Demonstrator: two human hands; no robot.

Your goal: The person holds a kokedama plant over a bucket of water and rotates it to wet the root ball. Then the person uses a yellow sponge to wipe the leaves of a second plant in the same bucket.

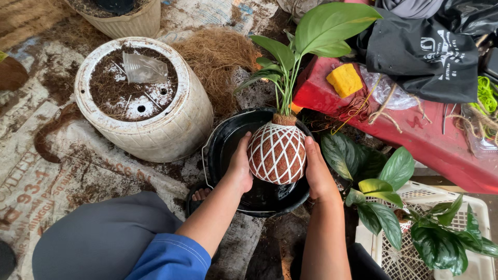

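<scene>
Ball (276, 153) sits between both hands, directly over the black basin (223, 140), just clear of or barely touching its inside; can't tell which. It's a coir-wrapped root ball netted in white string, plant (295, 46) growing out of the top.

Left hand (239, 165) on the ball's left flank, right hand (317, 173) on its right flank. Both palms face inward, fingers curled round the sides and pressed onto the string. So: both hands closed on the ball, symmetric cradle. Fingertips on the far side are hidden by the ball.

Key geometry: ball's long axis runs from its rounded bottom up through the stem, tilted slightly away from the person toward the red bench (415, 135). Hands oppose each other across that axis, roughly at the ball's widest part. Neither hand is nearer; the load is shared evenly.

Relative to the basin: white pot (171, 129) with soil is just to its left, touching or nearly so. Loose coir pile (215, 54) lies beyond it. White crate (477, 207) with leafy plants is to its right, near the right forearm. Yellow sponge (345, 79) lies on the bench, well apart from the basin.
</scene>
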